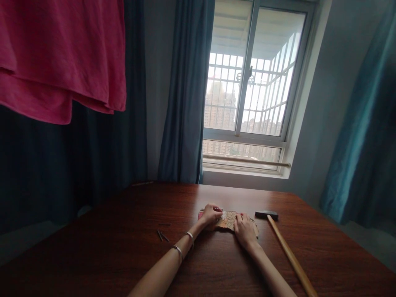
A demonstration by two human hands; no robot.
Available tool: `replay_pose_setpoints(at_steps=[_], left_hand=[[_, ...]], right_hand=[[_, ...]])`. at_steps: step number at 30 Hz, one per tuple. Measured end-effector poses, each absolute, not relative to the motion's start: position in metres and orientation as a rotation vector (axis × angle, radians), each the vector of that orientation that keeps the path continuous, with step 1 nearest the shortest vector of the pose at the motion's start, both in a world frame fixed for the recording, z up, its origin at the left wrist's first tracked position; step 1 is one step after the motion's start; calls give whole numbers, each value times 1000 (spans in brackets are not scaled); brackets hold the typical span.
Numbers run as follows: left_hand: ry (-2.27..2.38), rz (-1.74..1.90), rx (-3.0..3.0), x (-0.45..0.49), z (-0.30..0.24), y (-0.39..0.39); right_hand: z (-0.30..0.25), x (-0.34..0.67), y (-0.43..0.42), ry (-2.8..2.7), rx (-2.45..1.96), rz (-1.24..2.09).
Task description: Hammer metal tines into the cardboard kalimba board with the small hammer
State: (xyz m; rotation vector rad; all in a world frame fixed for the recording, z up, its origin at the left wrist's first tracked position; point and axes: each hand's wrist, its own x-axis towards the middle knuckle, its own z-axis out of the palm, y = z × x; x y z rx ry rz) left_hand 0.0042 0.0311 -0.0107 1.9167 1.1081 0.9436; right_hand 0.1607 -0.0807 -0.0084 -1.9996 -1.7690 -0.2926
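Observation:
A tan, speckled piece of board [228, 219] with ragged edges lies flat on the wooden table, with a pink patch at its left end. My left hand [212, 215], with two bangles on its wrist, is over the board's left part. Its thumb and fingers are pinched together; whatever is between them is too small to make out. My right hand [243, 229] rests on the right part of the board, fingers stretched out over its surface. To the right lies a hammer [289, 251] with a black head and a long wooden handle.
Several dark nails [163, 234] lie on the brown table [108, 255] left of my left forearm. Beyond the table's far edge are blue curtains [185, 103] and a barred window [244, 90]. A pink cloth [68, 53] hangs at the upper left.

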Motion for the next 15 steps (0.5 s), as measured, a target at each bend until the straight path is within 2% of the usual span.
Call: replay_pose_setpoints(at_steps=[5, 10, 15], left_hand=[[1034, 908, 1864, -1, -3, 34], [1033, 892, 1813, -27, 31, 38], [1033, 765, 2089, -87, 64, 27]], right_hand=[[-13, 160, -84, -1743, -1979, -278], [-14, 161, -84, -1728, -1952, -289], [-15, 161, -83, -1719, -1933, -295]])
